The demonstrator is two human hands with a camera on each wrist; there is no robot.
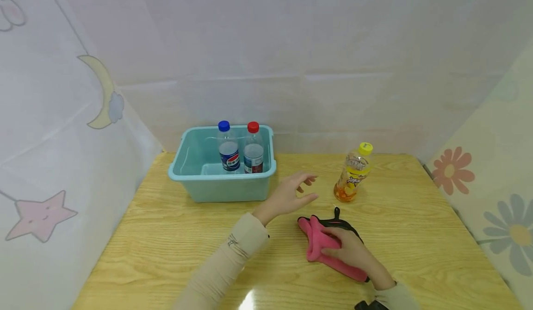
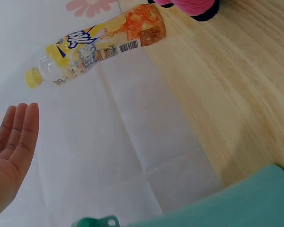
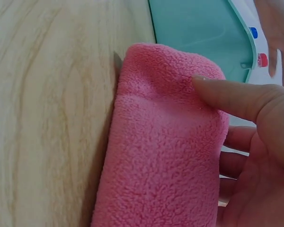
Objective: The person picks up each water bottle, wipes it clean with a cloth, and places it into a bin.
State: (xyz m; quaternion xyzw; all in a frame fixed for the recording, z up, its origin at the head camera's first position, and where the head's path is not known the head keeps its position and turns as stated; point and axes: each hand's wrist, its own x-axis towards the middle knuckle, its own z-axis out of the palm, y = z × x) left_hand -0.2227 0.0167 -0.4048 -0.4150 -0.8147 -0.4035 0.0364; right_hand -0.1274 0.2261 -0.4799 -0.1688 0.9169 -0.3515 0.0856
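Note:
A folded pink fleecy cloth with black edging and a black loop lies on the table at the right front. My right hand grips it, the thumb on top and the other fingers around its far side in the right wrist view, where the pink pile fills the middle. My left hand is raised over the table, fingers loosely spread and holding nothing. It is between the blue tub and a clear bottle with a yellow cap and orange contents. That bottle's label shows in the left wrist view.
The light blue plastic tub stands at the back left. Inside it are a blue-capped bottle and a red-capped bottle, both upright. White printed sheets hang behind and beside the wooden table.

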